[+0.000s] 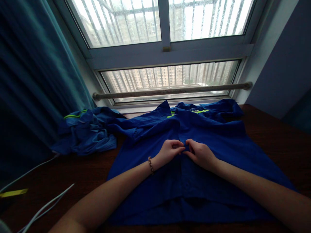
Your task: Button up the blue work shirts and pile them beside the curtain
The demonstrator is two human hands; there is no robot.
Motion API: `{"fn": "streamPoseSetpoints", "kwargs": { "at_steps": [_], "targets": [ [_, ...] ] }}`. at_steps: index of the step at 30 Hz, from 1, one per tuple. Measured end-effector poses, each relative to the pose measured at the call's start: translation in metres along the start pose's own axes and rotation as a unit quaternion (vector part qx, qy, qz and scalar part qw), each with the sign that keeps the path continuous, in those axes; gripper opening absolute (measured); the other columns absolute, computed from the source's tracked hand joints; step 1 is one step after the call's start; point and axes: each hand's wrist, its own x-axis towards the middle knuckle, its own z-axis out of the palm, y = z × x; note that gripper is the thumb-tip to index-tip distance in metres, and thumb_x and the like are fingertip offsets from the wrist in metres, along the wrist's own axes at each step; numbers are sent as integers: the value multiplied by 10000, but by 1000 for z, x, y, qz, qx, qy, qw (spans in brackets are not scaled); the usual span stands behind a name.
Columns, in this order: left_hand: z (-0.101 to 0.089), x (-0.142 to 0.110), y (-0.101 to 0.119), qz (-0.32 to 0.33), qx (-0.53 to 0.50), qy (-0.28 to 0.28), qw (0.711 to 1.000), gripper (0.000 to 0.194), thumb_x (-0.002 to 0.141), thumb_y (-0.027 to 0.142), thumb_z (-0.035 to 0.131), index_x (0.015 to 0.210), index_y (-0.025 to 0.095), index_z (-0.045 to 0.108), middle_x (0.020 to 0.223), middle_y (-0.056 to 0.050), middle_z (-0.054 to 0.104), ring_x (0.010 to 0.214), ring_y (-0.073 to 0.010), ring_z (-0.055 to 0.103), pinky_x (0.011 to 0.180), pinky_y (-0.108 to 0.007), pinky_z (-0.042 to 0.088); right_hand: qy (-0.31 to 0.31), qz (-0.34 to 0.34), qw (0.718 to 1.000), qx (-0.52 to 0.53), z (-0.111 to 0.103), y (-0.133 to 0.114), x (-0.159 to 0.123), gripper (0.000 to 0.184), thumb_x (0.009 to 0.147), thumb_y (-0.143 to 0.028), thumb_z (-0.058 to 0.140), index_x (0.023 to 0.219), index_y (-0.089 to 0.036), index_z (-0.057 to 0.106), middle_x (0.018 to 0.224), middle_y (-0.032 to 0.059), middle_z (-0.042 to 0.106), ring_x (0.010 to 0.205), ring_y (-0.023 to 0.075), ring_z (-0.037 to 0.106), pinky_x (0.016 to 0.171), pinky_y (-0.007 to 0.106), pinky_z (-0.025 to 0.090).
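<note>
A blue collared jacket point(213, 139) lies spread front-up on a dark wooden surface, its collar toward the window. Bright yellow-green trim shows near the collar. Over the middle of its front opening, my left hand point(171, 150) pinches the fabric edge between thumb and fingers. Facing it, my right hand point(200, 153) is also closed in a pinch at the same front edge. The fingertips of both hands almost meet there. Any button between them is too small or hidden to make out. A beaded bracelet point(151, 165) circles my left wrist.
A crumpled blue garment point(89, 132) with yellow-green trim lies at the left. White cables point(46, 207) and a yellow strip point(14, 193) are on the near left of the wooden surface point(92, 174). Behind are a window rail point(175, 91) and a blue curtain point(41, 64).
</note>
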Motion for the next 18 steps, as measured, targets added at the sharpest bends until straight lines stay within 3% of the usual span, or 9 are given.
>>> {"fn": "streamPoseSetpoints", "kwargs": {
  "at_steps": [4,7,12,14,16,18],
  "targets": [
    [1,-5,11,11,-18,7,1000,228,712,305,615,852,127,598,758,-34,610,569,-102,534,533,-218,428,15,-19,997,-75,-10,4,3,108,837,-248,428,868,-179,505,775,29,593,712,158,570,601,236,349],
    [5,-10,15,-22,-24,8,999,348,665,341,659,921,152,518,742,-2,579,505,-93,524,439,-200,410,87,53,990,-101,-18,9,8,143,847,-296,416,844,-192,515,718,13,604,643,154,576,569,237,334],
    [8,-14,16,-132,-16,-139,981,324,661,417,637,632,155,449,480,58,466,385,-72,446,375,-181,333,133,116,980,-96,-26,12,14,155,817,-357,466,831,-215,527,608,-15,573,558,145,551,520,231,306],
    [8,-13,17,-157,-43,-159,974,352,661,416,636,572,155,417,458,58,448,407,-71,453,401,-182,337,155,120,979,-59,-28,7,13,139,809,-332,476,854,-205,509,594,-20,550,520,126,519,508,226,305],
    [5,-11,17,-181,-83,-156,967,357,630,400,668,570,152,419,476,59,447,431,-69,466,420,-183,336,169,90,981,-12,-32,-1,10,126,803,-307,480,842,-187,491,594,-17,528,506,109,487,508,221,313],
    [2,-8,13,-197,-118,-153,961,343,600,373,698,585,142,445,500,57,452,439,-57,456,432,-180,329,110,-8,994,19,-36,-11,6,89,794,-269,484,783,-181,488,614,-8,525,526,100,477,515,216,318]
  ]
}}
